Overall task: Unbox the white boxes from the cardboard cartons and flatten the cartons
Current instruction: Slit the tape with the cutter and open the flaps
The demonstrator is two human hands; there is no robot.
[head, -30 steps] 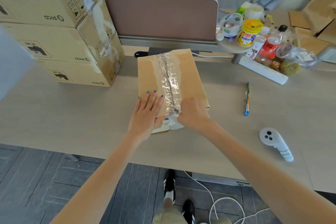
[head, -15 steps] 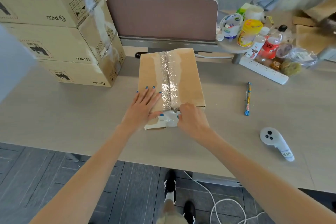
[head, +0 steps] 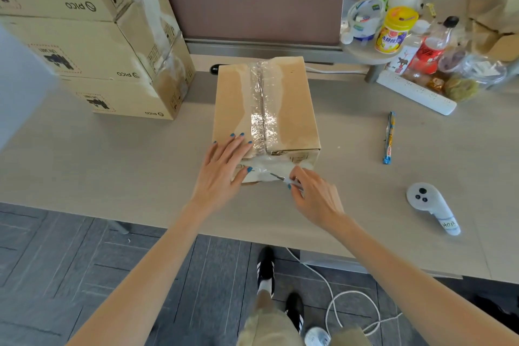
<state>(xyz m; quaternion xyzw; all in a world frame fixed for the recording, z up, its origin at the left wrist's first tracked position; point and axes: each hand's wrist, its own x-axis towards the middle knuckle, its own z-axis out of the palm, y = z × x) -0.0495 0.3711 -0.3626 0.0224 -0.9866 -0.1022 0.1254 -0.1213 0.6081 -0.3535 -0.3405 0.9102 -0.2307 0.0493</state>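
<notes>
The carton [head: 283, 109] is sitting mid-desk [head: 112, 166]. The left hand [head: 222, 174] is pressing flat, grip open, on its 7 o'clock corner. The right hand [head: 314, 199] is pinching the loose tape [head: 264, 173] at 6 o'clock. Board is looking stiff and tape slick, so pinching near the seam seems best.

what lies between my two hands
In the head view, loosened clear tape on the carton lies between the left hand and the right hand, which pinches a thin metal tool.

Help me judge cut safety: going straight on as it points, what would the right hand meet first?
The tape on the carton near face, which the thin tool pinched by the right hand seems to reach; beyond, probably the thumb of the left hand.
</notes>
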